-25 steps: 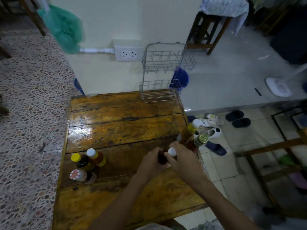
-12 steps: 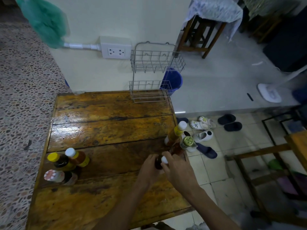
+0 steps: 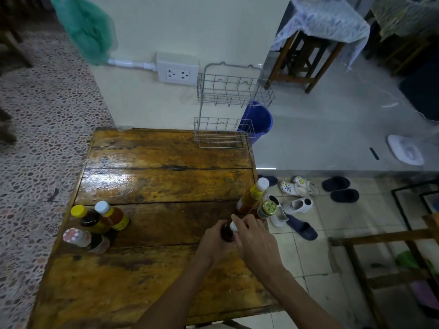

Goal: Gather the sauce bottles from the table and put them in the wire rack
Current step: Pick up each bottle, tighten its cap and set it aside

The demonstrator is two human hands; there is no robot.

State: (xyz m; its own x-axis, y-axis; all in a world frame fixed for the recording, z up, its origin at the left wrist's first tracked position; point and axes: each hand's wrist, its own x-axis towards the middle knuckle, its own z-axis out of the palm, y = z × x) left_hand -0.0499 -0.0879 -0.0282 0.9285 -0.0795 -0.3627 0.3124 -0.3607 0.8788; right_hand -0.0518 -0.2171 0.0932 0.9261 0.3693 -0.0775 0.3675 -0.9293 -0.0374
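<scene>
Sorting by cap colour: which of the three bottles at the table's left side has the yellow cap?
The dark bottle with the yellow cap, farthest left; its neighbours wear a white cap and a red-and-white one.

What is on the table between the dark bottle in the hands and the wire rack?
In the head view, only bare tabletop lies between the dark bottle and the wire rack.
</scene>
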